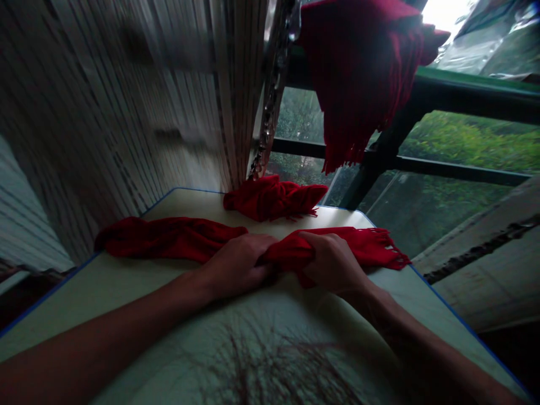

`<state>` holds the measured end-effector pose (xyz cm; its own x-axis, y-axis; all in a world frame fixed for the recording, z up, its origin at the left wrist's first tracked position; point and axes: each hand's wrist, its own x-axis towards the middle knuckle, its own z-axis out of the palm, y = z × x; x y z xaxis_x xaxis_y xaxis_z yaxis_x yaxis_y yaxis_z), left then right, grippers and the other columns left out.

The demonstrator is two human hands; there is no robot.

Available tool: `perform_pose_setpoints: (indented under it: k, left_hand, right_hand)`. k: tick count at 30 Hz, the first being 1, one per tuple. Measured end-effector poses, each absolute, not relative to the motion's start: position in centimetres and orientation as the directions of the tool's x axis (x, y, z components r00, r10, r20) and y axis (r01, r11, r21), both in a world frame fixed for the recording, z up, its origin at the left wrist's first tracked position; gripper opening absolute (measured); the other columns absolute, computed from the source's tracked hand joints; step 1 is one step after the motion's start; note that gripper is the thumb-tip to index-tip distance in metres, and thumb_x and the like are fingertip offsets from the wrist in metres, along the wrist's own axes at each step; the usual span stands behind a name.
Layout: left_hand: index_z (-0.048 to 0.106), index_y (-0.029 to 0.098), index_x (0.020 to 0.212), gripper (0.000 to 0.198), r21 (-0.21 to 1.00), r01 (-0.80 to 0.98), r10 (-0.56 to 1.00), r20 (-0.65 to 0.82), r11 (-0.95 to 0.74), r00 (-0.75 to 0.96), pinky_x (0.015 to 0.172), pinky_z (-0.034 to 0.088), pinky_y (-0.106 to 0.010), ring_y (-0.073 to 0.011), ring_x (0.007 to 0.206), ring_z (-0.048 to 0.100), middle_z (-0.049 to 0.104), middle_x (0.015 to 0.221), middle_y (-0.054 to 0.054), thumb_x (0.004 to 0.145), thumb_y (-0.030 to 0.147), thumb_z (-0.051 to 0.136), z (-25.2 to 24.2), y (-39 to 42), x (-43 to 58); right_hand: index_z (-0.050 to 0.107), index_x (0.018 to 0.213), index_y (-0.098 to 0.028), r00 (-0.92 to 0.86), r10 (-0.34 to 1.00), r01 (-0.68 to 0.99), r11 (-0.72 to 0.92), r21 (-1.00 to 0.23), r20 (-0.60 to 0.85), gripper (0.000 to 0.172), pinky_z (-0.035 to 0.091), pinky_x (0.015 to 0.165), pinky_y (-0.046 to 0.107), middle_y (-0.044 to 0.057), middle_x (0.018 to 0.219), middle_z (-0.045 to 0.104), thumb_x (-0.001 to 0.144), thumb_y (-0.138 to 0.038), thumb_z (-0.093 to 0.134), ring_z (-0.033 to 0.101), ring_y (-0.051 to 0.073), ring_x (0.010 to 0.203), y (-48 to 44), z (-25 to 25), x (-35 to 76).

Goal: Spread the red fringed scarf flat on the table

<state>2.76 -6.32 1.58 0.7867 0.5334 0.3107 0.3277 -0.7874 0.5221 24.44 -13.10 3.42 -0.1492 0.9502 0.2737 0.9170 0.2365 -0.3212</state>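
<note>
A long red scarf (169,237) with a fringed end lies bunched across the table from left to right. My left hand (240,264) is closed around its middle, the fingers mostly hidden by the hand's back. Close by on the right, my right hand (333,259) grips the same scarf, with cloth bulging between the two hands. The fringe spreads out flat past my right hand toward the table's right edge. Behind it rests a second crumpled red cloth (274,199), also with some fringe showing.
The pale table (139,326) has a blue edge. Striped curtains (177,101) hang at the back left. A red fringed scarf (358,79) drapes over the dark green window frame (472,93) at right. Loose hair (270,365) blurs the lower middle.
</note>
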Motion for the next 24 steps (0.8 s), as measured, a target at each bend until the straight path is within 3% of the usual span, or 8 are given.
perform_pose_setpoints:
  k: [2,6,9,12,15,19,22,24]
  left_hand:
    - [0.069,0.02,0.112,0.02,0.497,0.35,0.527,0.275,-0.794,0.804,0.081,0.051,-0.034,-0.0239,0.093,0.07,0.076,0.105,-0.006,0.095,0.027,0.063,1.8,-6.3,2.6]
    - [0.056,0.023,0.142,0.058,0.458,0.425,0.565,0.225,-0.781,0.794,0.074,0.05,-0.034,-0.0278,0.091,0.074,0.077,0.112,-0.009,0.094,0.055,0.066,2.2,-6.5,2.3]
    - [0.06,0.021,0.138,0.072,0.415,0.431,0.535,0.175,-0.802,0.827,0.068,0.048,-0.032,-0.0288,0.083,0.073,0.077,0.098,-0.009,0.087,0.07,0.069,2.5,-6.5,2.2]
    - [0.071,0.018,0.115,0.052,0.44,0.419,0.529,0.162,-0.794,0.833,0.061,0.041,-0.029,-0.0219,0.068,0.067,0.072,0.08,-0.005,0.095,0.065,0.06,2.7,-6.4,2.0]
    - [0.074,0.016,0.102,0.042,0.564,0.377,0.558,0.187,-0.735,0.808,0.059,0.038,-0.026,-0.0163,0.064,0.06,0.067,0.075,-0.002,0.1,0.053,0.054,3.0,-6.0,1.5]
    - [0.075,0.015,0.087,0.032,0.674,0.358,0.593,0.148,-0.646,0.792,0.057,0.036,-0.024,-0.0131,0.06,0.051,0.059,0.066,0.003,0.091,0.041,0.056,3.2,-5.1,0.6]
    - [0.064,0.016,0.066,0.03,0.656,0.401,0.616,0.124,-0.639,0.778,0.054,0.032,-0.023,-0.0119,0.056,0.045,0.049,0.059,0.004,0.085,0.038,0.056,3.0,-4.3,-0.1]
    - [0.06,0.017,0.063,0.03,0.604,0.423,0.604,0.125,-0.676,0.787,0.055,0.034,-0.024,-0.0126,0.057,0.048,0.051,0.061,0.003,0.085,0.037,0.057,2.9,-3.9,-0.4]
  right_hand:
    - [0.071,0.09,-0.021,-0.137,0.957,0.925,0.216,-0.312,0.255,0.025,0.037,0.066,0.028,0.003,0.078,0.074,0.073,-0.013,0.056,0.066,0.02,0.072,-13.0,3.5,24.9]
    - [0.073,0.098,-0.022,-0.044,0.965,0.966,0.107,-0.234,0.259,0.035,0.034,0.065,0.03,0.005,0.083,0.077,0.069,-0.012,0.056,0.067,0.024,0.075,-12.6,3.2,25.9]
    - [0.073,0.096,-0.022,-0.012,0.961,0.98,0.065,-0.186,0.276,0.031,0.033,0.064,0.029,0.005,0.08,0.076,0.071,-0.013,0.058,0.066,0.023,0.073,-12.3,3.0,26.7]
    - [0.073,0.094,-0.023,-0.013,0.959,0.986,0.059,-0.155,0.282,0.025,0.033,0.064,0.029,0.005,0.081,0.076,0.074,-0.016,0.059,0.067,0.024,0.074,-12.0,2.8,27.4]
    - [0.073,0.092,-0.023,0.014,0.96,0.99,0.025,-0.138,0.278,0.019,0.033,0.063,0.03,0.006,0.079,0.075,0.08,-0.021,0.059,0.067,0.024,0.073,-11.8,2.8,28.4]
    - [0.074,0.103,-0.024,0.07,0.957,0.988,-0.029,-0.148,0.281,0.023,0.034,0.062,0.03,0.008,0.084,0.076,0.084,-0.026,0.06,0.068,0.026,0.076,-11.6,2.7,30.4]
    - [0.074,0.104,-0.024,0.064,0.944,0.984,-0.006,-0.177,0.323,0.027,0.037,0.065,0.031,0.008,0.091,0.076,0.081,-0.023,0.061,0.068,0.027,0.081,-11.5,2.8,31.7]
    - [0.074,0.099,-0.022,0.025,0.916,0.976,0.065,-0.21,0.399,0.025,0.04,0.068,0.032,0.008,0.095,0.075,0.078,-0.02,0.059,0.067,0.026,0.083,-11.6,2.9,32.0]
